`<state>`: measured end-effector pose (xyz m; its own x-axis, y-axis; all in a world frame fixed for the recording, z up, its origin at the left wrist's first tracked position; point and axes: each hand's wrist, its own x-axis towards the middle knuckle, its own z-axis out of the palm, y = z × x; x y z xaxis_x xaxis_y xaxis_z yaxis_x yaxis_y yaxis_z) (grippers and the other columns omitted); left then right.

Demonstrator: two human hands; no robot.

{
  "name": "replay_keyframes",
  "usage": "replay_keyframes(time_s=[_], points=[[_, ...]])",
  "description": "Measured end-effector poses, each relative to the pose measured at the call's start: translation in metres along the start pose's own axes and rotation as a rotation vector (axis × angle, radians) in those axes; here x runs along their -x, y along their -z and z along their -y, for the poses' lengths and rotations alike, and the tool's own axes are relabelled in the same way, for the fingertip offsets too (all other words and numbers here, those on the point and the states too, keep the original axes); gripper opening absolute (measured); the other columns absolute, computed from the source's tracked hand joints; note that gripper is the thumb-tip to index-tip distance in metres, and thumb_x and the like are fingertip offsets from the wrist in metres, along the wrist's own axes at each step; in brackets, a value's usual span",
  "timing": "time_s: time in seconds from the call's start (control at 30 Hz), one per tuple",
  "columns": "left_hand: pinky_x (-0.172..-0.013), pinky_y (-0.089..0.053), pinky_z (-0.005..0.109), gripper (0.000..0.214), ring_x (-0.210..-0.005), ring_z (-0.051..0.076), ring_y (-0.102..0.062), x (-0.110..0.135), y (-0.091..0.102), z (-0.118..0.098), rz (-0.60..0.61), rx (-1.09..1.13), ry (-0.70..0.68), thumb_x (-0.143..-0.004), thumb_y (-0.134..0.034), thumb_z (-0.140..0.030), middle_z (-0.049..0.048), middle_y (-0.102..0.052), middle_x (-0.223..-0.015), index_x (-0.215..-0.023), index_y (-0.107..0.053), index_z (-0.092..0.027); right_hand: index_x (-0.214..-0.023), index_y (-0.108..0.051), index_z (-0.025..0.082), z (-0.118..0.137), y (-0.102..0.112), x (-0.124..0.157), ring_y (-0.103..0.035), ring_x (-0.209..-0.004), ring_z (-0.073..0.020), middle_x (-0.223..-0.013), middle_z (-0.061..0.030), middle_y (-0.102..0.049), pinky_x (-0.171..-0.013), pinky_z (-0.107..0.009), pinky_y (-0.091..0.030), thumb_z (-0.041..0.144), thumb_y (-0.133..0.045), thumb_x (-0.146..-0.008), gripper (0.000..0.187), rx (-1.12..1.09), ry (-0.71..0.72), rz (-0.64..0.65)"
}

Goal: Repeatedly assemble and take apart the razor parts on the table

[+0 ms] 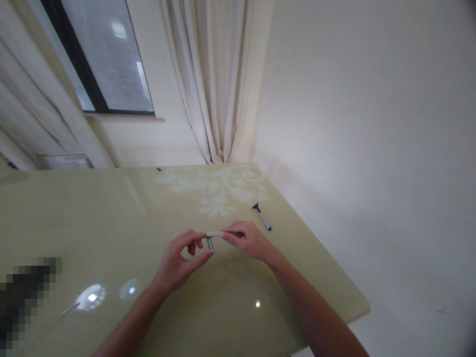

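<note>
Above the table, my left hand is closed in a pinch, a small piece with green, white and dark stripes between its thumb and forefinger. My right hand pinches one end of a thin, pale beige strip from the right. The strip's other end reaches my left forefinger, right above the striped piece; whether the two are joined I cannot tell. Beyond my right hand lies a razor with a grey and black handle, its head pointing away and left.
The glossy yellow-green table has a pale floral pattern and bright reflections. A thin stick-like item lies at left, and a tiny dark object near the far edge. A white wall borders the right; curtains hang behind.
</note>
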<state>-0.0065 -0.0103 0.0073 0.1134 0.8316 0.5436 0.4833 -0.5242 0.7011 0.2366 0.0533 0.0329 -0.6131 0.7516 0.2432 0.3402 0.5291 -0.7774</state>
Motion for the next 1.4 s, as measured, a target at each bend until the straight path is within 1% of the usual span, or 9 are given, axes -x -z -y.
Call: replay_keyframes(time_s=[0.1,0.23,0.43,0.57,0.73,0.87,1.03,1.2,1.4], points=[[-0.061,-0.047,0.024,0.026,-0.062,0.011,-0.054,0.0009,-0.0007,0.0026,0.007,-0.003,-0.003,-0.087,-0.077,-0.033,-0.0014,-0.064,-0.079,-0.111,-0.074,-0.024,-0.106,-0.083,0.018,0.0005,-0.0009,-0.0005,-0.053,-0.068,-0.0137,-0.074,-0.0032,-0.064,-0.065,-0.025,-0.039,0.043,-0.061,-0.100,0.034,0.054,0.045,-0.027],[-0.062,-0.047,0.024,0.028,-0.062,0.011,-0.053,0.0010,0.0017,0.0033,-0.009,-0.024,-0.004,-0.086,-0.078,-0.032,-0.0015,-0.064,-0.079,-0.112,-0.074,-0.024,-0.107,-0.082,0.018,0.0024,0.0009,0.0016,-0.053,-0.065,-0.0124,-0.075,-0.0021,-0.067,-0.059,-0.023,-0.037,0.042,-0.062,-0.099,0.032,-0.042,0.037,0.158],[-0.061,-0.048,0.024,0.027,-0.062,0.011,-0.054,0.0013,0.0003,-0.0014,0.026,-0.018,-0.001,-0.086,-0.078,-0.032,-0.0017,-0.064,-0.079,-0.111,-0.074,-0.024,-0.105,-0.082,0.017,0.0047,0.0037,0.0022,-0.052,-0.065,-0.0126,-0.074,-0.0021,-0.066,-0.061,-0.024,-0.036,0.042,-0.058,-0.101,0.035,0.080,0.019,0.027],[-0.062,-0.048,0.024,0.028,-0.062,0.010,-0.053,0.0022,-0.0005,0.0010,0.002,-0.036,-0.010,-0.086,-0.078,-0.031,-0.0017,-0.064,-0.080,-0.113,-0.073,-0.024,-0.107,-0.082,0.016,0.0036,0.0047,0.0028,-0.048,-0.060,-0.0115,-0.070,0.0001,-0.065,-0.056,-0.023,-0.033,0.046,-0.058,-0.101,0.039,-0.014,0.003,0.206],[-0.061,-0.048,0.023,0.028,-0.061,0.010,-0.054,0.0041,-0.0006,0.0044,0.033,-0.021,-0.010,-0.086,-0.078,-0.032,-0.0024,-0.063,-0.079,-0.113,-0.072,-0.024,-0.106,-0.082,0.016,0.0048,0.0049,0.0036,-0.052,-0.068,-0.0129,-0.076,-0.0027,-0.068,-0.062,-0.023,-0.035,0.044,-0.056,-0.102,0.038,0.104,0.033,0.054],[-0.062,-0.048,0.023,0.028,-0.062,0.010,-0.054,0.0033,0.0012,0.0027,0.008,-0.041,-0.003,-0.086,-0.078,-0.032,-0.0024,-0.064,-0.079,-0.113,-0.073,-0.024,-0.103,-0.082,0.016,0.0055,0.0055,0.0051,-0.044,-0.059,-0.0113,-0.067,0.0011,-0.061,-0.056,-0.023,-0.031,0.047,-0.055,-0.102,0.040,0.024,0.003,0.217],[-0.060,-0.048,0.023,0.027,-0.060,0.010,-0.053,0.0022,-0.0022,-0.0006,0.007,-0.013,0.000,-0.086,-0.078,-0.032,-0.0023,-0.064,-0.079,-0.111,-0.073,-0.023,-0.107,-0.082,0.016,0.0035,0.0051,0.0035,-0.048,-0.065,-0.0123,-0.073,-0.0013,-0.064,-0.060,-0.024,-0.032,0.044,-0.056,-0.102,0.038,0.081,0.028,0.032],[-0.061,-0.048,0.023,0.028,-0.060,0.010,-0.054,0.0024,-0.0024,0.0018,-0.012,-0.028,0.002,-0.085,-0.079,-0.031,-0.0028,-0.064,-0.078,-0.112,-0.074,-0.024,-0.104,-0.082,0.017,0.0018,0.0062,0.0040,-0.040,-0.057,-0.0109,-0.062,0.0027,-0.055,-0.054,-0.023,-0.028,0.049,-0.058,-0.101,0.041,-0.023,-0.038,0.255],[-0.061,-0.048,0.023,0.027,-0.061,0.010,-0.053,0.0043,-0.0021,0.0049,0.032,-0.020,0.014,-0.086,-0.078,-0.032,-0.0029,-0.063,-0.079,-0.112,-0.073,-0.024,-0.104,-0.082,0.018,0.0038,0.0045,0.0038,-0.044,-0.062,-0.0116,-0.067,0.0016,-0.058,-0.058,-0.023,-0.030,0.046,-0.056,-0.103,0.039,0.059,-0.023,0.108]])
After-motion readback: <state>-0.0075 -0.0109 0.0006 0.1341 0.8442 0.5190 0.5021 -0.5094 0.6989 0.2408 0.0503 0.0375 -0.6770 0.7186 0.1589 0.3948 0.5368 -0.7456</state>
